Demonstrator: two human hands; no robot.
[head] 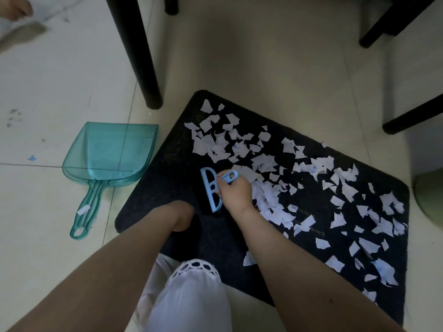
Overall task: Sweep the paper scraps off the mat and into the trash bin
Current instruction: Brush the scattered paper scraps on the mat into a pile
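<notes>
Your right hand (236, 194) was clamped on the light blue brush (212, 190), fingers wrapped around its looped handle, with the dark bristles pressed down on the black mat (167, 164). Your left hand (179, 215) rested on the mat just beside the brush; its fingers were curled under and hidden, so I cannot tell whether they were together or apart, and it held nothing that could be seen. The brush head's long axis ran roughly away from you and toward you, and the handle pointed off to your right, over the scraps. The paper scraps (263, 178) lay spread over the middle and right of the mat, densest just right of the brush; one stray piece sat on the handle of the teal dustpan (107, 154), which lay on the floor tiles left of the mat, mouth pointing away from you. The step in hand appeared to be gathering, at an early stage. The next move would call for drawing the scraps into one pile and bringing the dustpan to the mat edge. No trash bin could be identified with certainty.
</notes>
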